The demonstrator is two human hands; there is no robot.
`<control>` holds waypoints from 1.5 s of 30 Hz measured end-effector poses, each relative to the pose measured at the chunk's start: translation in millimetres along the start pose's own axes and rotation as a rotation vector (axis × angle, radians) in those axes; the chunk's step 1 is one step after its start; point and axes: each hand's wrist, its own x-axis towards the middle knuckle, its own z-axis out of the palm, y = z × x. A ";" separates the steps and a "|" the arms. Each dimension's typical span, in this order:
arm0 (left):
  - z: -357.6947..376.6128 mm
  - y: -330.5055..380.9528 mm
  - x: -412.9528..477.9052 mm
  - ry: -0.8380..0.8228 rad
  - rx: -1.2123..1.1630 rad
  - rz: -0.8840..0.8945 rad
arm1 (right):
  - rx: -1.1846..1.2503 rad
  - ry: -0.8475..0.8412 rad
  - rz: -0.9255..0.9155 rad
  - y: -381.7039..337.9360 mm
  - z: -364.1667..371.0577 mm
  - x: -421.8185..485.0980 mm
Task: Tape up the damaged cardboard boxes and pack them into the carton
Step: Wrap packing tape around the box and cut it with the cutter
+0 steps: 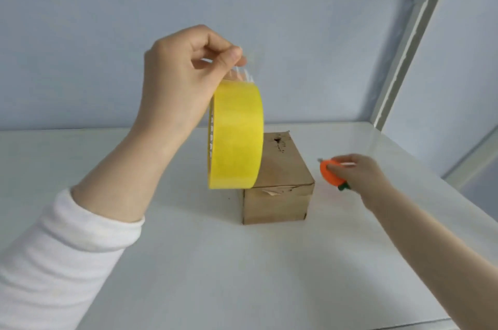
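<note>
A smooth, faintly glossy white table [215, 262] runs back to a pale blue wall [80, 60], and directly on it, a little right of the middle, stands one small brown cardboard box [275, 205], its top punctured and its front upper edge torn.

Legible text: none. On the tape roll [234, 135], dark print runs along the core edge at its left side; too small and blurred to read. On the box [280, 168], dark specks on the top face; no characters can be made out.
</note>
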 end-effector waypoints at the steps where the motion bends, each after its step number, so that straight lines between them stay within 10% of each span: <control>1: 1.5 0.7 -0.1 -0.013 -0.011 -0.005 | -0.134 -0.003 -0.033 14.4 -1.1 1.7; 8: 15.3 -8.4 2.7 0.018 -0.075 -0.090 | -0.825 0.041 -0.275 26.1 -3.8 5.7; 11: 17.9 -10.1 3.8 0.062 -0.068 -0.103 | -0.571 0.095 -0.572 5.1 -4.7 -17.1; 16: 22.5 -7.6 5.5 0.117 -0.063 -0.114 | -0.566 -0.340 -1.059 -14.8 14.5 -48.9; 25: 58.0 -6.2 16.4 0.214 0.029 -0.170 | -0.137 -0.601 -0.978 -49.8 -15.3 -44.9; 34: 93.9 -49.2 49.7 0.025 -0.186 -0.593 | 0.363 -0.324 -0.621 -80.7 10.4 -45.8; 45: 116.2 -108.0 33.5 -0.128 -0.244 -0.828 | 0.360 -0.210 -0.396 -80.9 29.7 -29.1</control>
